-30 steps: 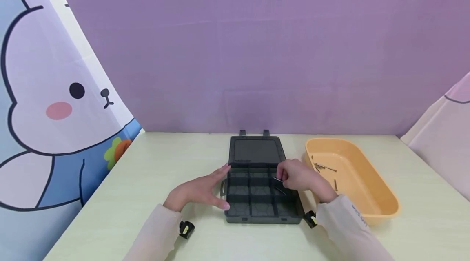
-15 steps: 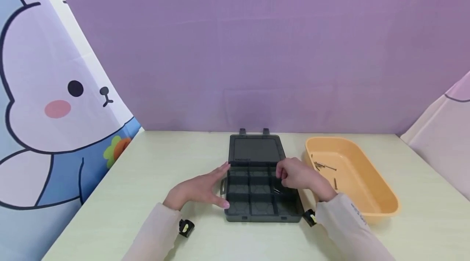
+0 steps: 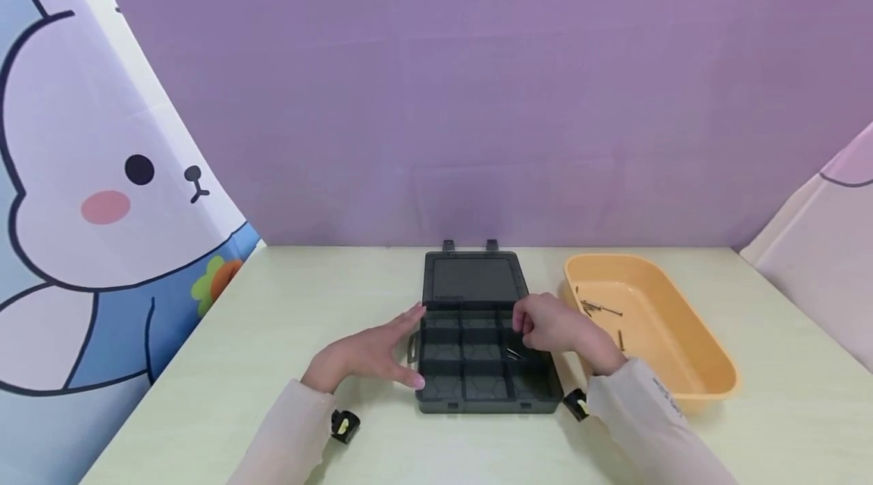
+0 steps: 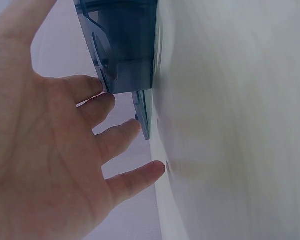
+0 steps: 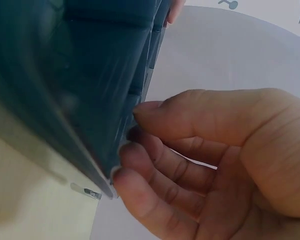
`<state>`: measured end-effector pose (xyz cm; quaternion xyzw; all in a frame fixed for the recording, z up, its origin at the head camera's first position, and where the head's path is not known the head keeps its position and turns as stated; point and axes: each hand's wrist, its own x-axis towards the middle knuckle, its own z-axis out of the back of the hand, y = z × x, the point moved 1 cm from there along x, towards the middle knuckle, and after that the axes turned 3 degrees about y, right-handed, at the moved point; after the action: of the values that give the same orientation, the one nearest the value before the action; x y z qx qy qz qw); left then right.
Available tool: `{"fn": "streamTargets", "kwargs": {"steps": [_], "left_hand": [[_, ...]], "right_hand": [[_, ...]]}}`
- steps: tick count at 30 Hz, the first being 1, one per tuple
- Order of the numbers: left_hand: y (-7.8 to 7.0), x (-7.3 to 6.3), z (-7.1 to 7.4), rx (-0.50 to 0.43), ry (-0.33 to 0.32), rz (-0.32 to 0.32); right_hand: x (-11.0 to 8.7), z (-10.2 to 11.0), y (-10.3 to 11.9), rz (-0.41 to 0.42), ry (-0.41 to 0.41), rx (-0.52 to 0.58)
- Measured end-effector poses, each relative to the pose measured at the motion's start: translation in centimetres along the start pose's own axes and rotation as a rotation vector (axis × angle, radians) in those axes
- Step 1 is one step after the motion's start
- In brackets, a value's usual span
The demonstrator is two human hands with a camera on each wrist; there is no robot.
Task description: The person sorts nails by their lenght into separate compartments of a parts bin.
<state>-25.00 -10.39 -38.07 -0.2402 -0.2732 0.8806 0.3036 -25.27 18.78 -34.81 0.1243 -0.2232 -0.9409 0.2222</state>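
A dark translucent compartment box [image 3: 485, 389] lies on the table with its lid [image 3: 475, 277] folded back. My left hand [image 3: 368, 352] stands at the box's left side with spread fingers, thumb at the front left and fingertips near the rear left corner. Over the right column of compartments hovers my right hand [image 3: 554, 323], its fingers loosely curled. In the right wrist view a gap shows between thumb and fingers, with nothing seen in it. Below that hand, in the middle right compartment, lie thin metal screws [image 3: 514, 354], partly hidden by the hand.
An orange tray [image 3: 689, 348] stands right of the box, close behind the right wrist. Several screws [image 3: 602, 308] lie at its left end, and one more screw [image 3: 621, 339] lies apart from them. A purple cloth [image 3: 436, 91] hangs behind the table.
The right fingers have let go of a screw, which dropped into the middle right compartment beside another. That hand has barely shifted, and the left hand has kept its place.
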Motion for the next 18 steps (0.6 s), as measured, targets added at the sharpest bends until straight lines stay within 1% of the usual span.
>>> {"fn": "streamTargets", "kwargs": {"steps": [9, 14, 18], "left_hand": [[0.0, 0.1, 0.1, 0.005, 0.001, 0.000], [0.1, 0.2, 0.0, 0.004, 0.003, -0.002], [0.1, 0.2, 0.1, 0.003, 0.002, 0.004]], "right_hand": [[-0.8, 0.6, 0.3, -0.022, 0.011, -0.012], [-1.4, 1.0, 0.5, -0.003, 0.014, -0.029], [-2.0, 1.6, 0.7, 0.030, 0.007, -0.050]]}}
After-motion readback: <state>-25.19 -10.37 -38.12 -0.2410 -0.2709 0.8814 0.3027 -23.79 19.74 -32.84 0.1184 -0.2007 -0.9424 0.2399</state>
